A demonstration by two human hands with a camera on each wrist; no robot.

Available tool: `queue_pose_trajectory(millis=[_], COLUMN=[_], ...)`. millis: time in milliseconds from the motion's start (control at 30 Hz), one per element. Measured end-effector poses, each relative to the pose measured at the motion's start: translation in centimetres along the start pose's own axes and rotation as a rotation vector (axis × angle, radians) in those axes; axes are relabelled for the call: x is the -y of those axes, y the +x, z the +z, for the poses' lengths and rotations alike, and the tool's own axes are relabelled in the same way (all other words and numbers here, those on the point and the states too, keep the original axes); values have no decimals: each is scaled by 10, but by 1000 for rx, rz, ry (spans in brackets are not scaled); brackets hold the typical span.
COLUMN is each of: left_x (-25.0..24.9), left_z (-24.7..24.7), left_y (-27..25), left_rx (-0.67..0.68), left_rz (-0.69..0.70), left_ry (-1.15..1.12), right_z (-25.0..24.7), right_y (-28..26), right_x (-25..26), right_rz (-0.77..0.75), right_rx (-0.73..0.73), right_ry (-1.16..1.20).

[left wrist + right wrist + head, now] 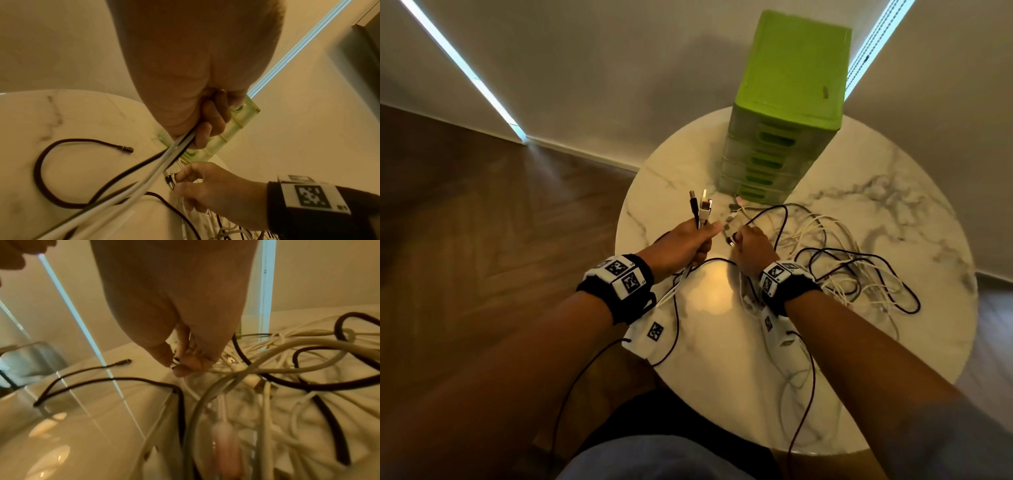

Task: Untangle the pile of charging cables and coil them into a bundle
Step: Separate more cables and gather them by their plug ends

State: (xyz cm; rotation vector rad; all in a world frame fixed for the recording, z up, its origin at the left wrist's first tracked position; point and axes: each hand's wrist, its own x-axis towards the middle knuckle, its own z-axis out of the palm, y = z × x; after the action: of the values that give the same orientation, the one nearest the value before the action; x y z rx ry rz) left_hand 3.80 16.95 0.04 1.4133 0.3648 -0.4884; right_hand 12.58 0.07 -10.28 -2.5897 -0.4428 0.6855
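Cables [835, 260] tangled | left hand [685, 246] grips plugs [700, 205] | right hand [751, 248] pinches connector [170, 180], seemingly black, mostly hidden

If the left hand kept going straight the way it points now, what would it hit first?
Probably the green drawer unit: the left hand, gripping cable ends, points toward its base. Depth is uncertain; it might pass just left.

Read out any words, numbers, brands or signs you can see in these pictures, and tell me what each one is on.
No readable words, brands or numbers.
Wrist bands: square black-and-white coded markers, patterns not text; tiny marks at their corners, too small to read.
Right wrist marker: pattern only.
Green drawer unit: no label visible.
Cable plugs in left hand: no legible marking.
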Motion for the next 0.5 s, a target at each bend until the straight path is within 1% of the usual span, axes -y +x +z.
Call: queue_pose_trajectory(millis=[67,167,233,300,333,400,500], left_x=[1,4,8,12,12,12,8], left_z=[1,4,7,12,18,30,49], left_y=[2,6,10,13,14,15,15], left_rx=[1,-19,-40,-88,-109,-129,-127], left_rz=[-9,-2,15,30,36,55,96], left_ry=[-14,-27,-46,-74,-90,-113,-156], right_z=[4,-2,-15,-34,-48,-78,-124], right_y=[-1,-4,-9,-16,-22,-35,-58], right_x=[-2,-4,-6,-7,-6,5,27], right_rz=[-21,-55,-137,-303,-357,-373,-398], right_rx=[16,75,33,-108,-188,-275,-329], right_ry=[-72,-92,-23,126,218,452,818])
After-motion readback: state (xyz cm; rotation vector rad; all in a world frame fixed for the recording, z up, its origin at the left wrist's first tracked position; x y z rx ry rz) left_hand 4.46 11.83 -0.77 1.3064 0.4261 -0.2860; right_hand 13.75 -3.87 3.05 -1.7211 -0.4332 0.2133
